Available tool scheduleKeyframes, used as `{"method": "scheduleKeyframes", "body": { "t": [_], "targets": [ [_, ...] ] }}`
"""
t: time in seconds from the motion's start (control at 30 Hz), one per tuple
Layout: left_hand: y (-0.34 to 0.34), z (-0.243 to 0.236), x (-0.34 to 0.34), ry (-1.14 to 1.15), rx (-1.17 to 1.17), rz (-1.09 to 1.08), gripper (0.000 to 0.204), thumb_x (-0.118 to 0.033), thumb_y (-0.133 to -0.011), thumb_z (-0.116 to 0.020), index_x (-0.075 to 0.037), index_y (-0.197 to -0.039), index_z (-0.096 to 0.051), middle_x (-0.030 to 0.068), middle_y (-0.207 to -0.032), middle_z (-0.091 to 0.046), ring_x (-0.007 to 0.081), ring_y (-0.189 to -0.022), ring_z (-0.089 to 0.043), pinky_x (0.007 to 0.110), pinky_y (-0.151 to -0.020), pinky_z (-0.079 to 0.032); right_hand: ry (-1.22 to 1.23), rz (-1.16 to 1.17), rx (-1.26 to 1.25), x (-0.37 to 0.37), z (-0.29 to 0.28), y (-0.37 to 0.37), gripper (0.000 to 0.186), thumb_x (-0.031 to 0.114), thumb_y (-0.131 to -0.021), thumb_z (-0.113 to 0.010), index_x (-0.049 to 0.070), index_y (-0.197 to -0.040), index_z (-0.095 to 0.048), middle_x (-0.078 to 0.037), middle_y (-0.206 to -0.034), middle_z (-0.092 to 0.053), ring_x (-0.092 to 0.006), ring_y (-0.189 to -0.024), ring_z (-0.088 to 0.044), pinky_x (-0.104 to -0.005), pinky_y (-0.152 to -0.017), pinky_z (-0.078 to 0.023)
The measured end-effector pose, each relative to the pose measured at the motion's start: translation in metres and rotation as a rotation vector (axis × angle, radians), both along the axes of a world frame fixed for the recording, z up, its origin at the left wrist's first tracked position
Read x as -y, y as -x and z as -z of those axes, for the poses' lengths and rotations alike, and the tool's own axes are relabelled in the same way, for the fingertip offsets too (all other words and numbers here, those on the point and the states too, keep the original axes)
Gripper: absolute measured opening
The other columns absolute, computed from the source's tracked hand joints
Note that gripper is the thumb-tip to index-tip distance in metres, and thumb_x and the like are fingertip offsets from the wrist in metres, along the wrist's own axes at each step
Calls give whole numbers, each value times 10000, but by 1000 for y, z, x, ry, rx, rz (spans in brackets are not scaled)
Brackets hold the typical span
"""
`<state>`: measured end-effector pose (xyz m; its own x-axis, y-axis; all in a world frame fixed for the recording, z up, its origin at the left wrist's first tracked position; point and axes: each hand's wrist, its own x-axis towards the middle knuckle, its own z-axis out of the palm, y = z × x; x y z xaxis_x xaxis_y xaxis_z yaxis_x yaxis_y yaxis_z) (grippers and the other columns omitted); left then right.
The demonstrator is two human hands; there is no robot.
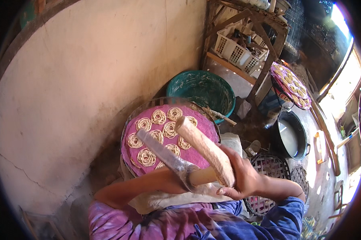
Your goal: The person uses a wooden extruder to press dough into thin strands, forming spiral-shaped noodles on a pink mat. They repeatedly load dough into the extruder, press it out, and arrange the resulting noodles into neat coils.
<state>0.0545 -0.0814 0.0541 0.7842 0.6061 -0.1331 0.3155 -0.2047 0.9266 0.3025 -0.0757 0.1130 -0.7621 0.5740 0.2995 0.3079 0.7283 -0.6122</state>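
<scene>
I hold a noodle press over a round woven tray [129,120] lined with pink cloth. Several pale noodle spirals [146,157] lie on the cloth. My right hand [241,176] is closed around the press's flour-dusted wooden handle [202,147]. A grey metal arm [164,154] of the press crosses in front of my left hand [167,182], which reaches the wooden barrel [202,176] and is mostly hidden behind that arm. A white cloth [164,200] lies across my lap under the press.
A plastered wall [76,88] fills the left. Behind the tray stands a green basin [206,90]. To the right are a black pot [292,138] of white liquid, another pink tray of spirals [291,85], white plastic baskets [236,52] and stacked woven trays [270,167].
</scene>
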Motion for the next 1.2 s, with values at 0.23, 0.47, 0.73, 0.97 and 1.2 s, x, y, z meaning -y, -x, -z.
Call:
{"method": "scheduleKeyframes", "body": {
  "t": [0.23, 0.47, 0.73, 0.97, 1.2],
  "targets": [
    [-5, -3, 2, 191, 119, 58, 541, -242, -835, -733, -66, -1301, -519, 115, -1294, -549, 218, -1196, -514, 342, -1047, -381, 1044, -155, -207, -13, 6, -32, 1172, 632, -781, -653, -81, -1471, -28, -247, -1460, -295, -299, -1348, -330, -413, -1098, -289],
    [-5, -85, -31, 113, 1065, -157, 816, -413, -844, -680, -90, -1461, -255, 163, -1392, -406, 302, -1252, -450, 419, -1041, -382, 1748, -780, -437, 12, 84, -57, 1305, 847, -634, -487, -68, -1474, -85, -310, -1350, -399, -367, -1230, -431, -491, -1033, -326],
    [-33, -57, -109, 567, 1427, -61, 739, -539, -885, -552, 35, -1333, -421, 197, -1245, -558, 350, -1202, -507, 456, -1070, -359, 1717, -351, -422, 15, 61, -56, 1404, 1013, -539, -284, 9, -1504, -101, -350, -1273, -450, -451, -1128, -502, -571, -953, -381],
    [-16, 78, -134, 861, 1860, -19, 571, -432, -858, -583, -4, -1233, -526, 155, -1188, -590, 311, -1161, -526, 443, -1036, -382, 1797, 117, -128, -22, 44, -35, 972, 800, -785, -407, 16, -1358, -363, -386, -1220, -482, -498, -1109, -529, -563, -968, -397],
    [13, 68, -137, 608, 2005, -74, 447, -355, -843, -586, -16, -1134, -558, 116, -1070, -582, 283, -1054, -530, 371, -972, -420, 1467, 164, 125, -37, 18, -13, 749, 626, -925, -362, 38, -1388, -336, -283, -1110, -600, -313, -966, -648, -377, -813, -523]
  ]
}}
